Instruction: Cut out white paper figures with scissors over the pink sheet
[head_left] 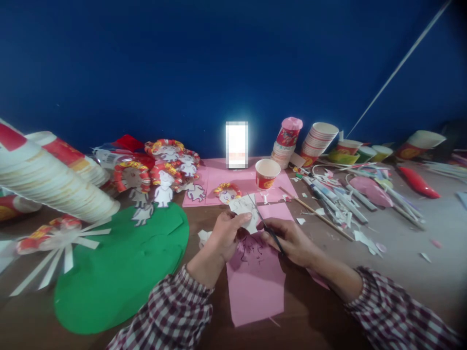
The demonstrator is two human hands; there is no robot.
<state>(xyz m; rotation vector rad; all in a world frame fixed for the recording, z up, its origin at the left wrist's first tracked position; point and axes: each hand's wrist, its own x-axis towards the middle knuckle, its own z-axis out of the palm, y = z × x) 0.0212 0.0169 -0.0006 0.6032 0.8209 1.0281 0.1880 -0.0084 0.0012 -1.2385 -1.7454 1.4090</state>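
Note:
Between the fingers of my left hand (230,232) is a piece of white paper (243,208) with dark drawn lines on it. My right hand (292,238) grips a pair of scissors (273,234), their blades pointing away from me along the paper's right edge. Whether the blades are biting into the paper is too blurred to tell. Beneath both hands lies a pink sheet (255,294) with dark marks near its top. A single red and white paper cup (267,174) stands just beyond the paper, close to a small ring-shaped craft (226,193) with a drawn face.
Stacked paper cups (65,175) lean at the left above a green paper shape (124,267). Paper figures with red-yellow rings (164,182) stand behind it. Right of me lie a thin wooden stick (317,214), glue-like tubes (330,197), scraps and a red tube (419,183).

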